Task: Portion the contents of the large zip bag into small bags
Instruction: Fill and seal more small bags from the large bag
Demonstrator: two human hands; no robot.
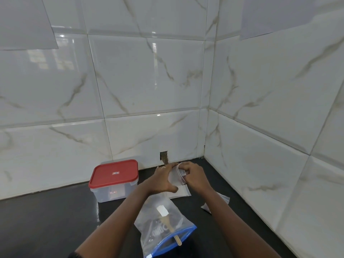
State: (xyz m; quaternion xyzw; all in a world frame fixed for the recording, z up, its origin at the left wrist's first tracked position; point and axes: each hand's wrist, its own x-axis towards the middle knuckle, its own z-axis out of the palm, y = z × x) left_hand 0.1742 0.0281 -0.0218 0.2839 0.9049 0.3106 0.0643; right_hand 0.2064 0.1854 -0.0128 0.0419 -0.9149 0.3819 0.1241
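1. I see a white marble-patterned tiled wall [149,81] filling most of the view and turning a corner at the far right.
2. Below it runs a black counter [46,220].
3. A clear plastic container [113,192] with a red lid [114,173] stands at the far left of the counter, close to the wall.
4. The large zip bag [158,216] lies nearest to me, in the middle. Its blue zip edge points toward me and its mouth is open.
5. My left hand [162,180] and right hand [194,175] meet beyond the large bag, near the wall. Each has its fingers curled around the same small bag [176,176], held up off the counter between them.
6. More flat small bags [183,191] lie on the counter just below the hands. Another clear bag [225,197] lies to the right, partly hidden by my right forearm.
7. A wooden-handled scoop [172,229] sits inside the large bag, with its handle poking out of the mouth.
8. A small dark cut-out [163,156] shows in the wall just beyond the hands.
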